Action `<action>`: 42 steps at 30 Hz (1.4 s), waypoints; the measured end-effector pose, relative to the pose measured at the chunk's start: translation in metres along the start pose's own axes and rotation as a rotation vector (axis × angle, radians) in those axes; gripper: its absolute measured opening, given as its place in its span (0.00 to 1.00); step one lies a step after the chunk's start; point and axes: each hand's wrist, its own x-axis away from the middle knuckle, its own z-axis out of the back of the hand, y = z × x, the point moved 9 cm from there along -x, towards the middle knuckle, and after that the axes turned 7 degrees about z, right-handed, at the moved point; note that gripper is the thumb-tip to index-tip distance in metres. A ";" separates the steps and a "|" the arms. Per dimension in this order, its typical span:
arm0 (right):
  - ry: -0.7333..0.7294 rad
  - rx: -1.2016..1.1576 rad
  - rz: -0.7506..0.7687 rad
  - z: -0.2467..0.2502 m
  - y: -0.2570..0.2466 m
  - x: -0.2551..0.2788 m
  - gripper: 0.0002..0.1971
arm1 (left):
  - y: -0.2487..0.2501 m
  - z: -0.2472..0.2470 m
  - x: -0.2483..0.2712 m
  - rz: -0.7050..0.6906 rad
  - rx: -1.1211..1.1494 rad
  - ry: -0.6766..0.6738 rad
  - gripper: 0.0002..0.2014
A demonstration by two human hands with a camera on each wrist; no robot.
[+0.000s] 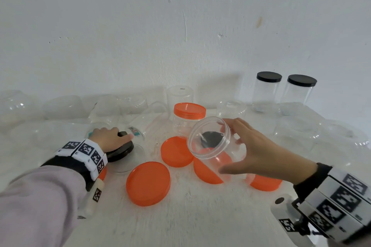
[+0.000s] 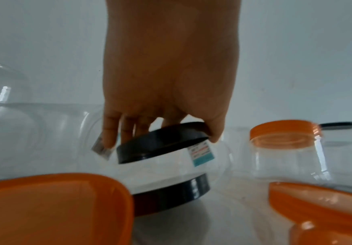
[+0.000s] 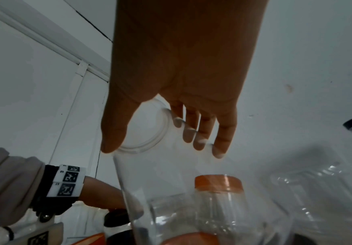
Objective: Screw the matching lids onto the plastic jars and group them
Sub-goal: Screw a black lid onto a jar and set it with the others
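Clear plastic everywhere here. The right hand [image 1: 259, 146] has its fingers [image 3: 200, 132] curled round an open clear jar [image 1: 212, 142], tilted and lifted above the orange lids [image 1: 148, 183] on the table [image 1: 200, 222]. The left hand [image 1: 109, 138] pinches a black lid [image 2: 162, 140] by its rim, above a second black lid [image 2: 170, 195] below it. Looks like the pairing step: next the lid has to travel across to the jar mouth and sit square before twisting. Room is tight, since a capped orange jar [image 1: 188, 118] stands just beyond the right fingers and loose jars crowd behind the left ones. The two black-capped jars [image 1: 281, 92] sit well apart, far right.
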 end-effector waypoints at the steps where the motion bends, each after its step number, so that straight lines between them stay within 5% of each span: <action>1: 0.009 -0.040 -0.005 -0.003 -0.003 -0.001 0.44 | 0.000 0.007 0.002 -0.007 0.010 0.035 0.35; 7: 0.010 -0.217 -0.081 -0.032 -0.010 -0.003 0.49 | 0.008 0.049 0.044 -0.080 0.312 0.200 0.33; 15: -0.020 -0.352 -0.144 -0.060 -0.009 -0.007 0.41 | 0.064 0.094 0.133 -0.410 0.593 0.254 0.41; 24: -0.063 -0.456 -0.195 -0.076 -0.003 -0.018 0.47 | 0.117 0.111 0.199 -0.739 0.655 0.163 0.22; 30: -0.084 -0.522 -0.167 -0.077 -0.010 -0.022 0.49 | 0.134 0.094 0.205 -0.761 0.529 0.143 0.38; 42: -0.082 -0.501 -0.196 -0.077 -0.010 -0.017 0.47 | 0.132 0.081 0.202 -0.744 0.601 0.101 0.36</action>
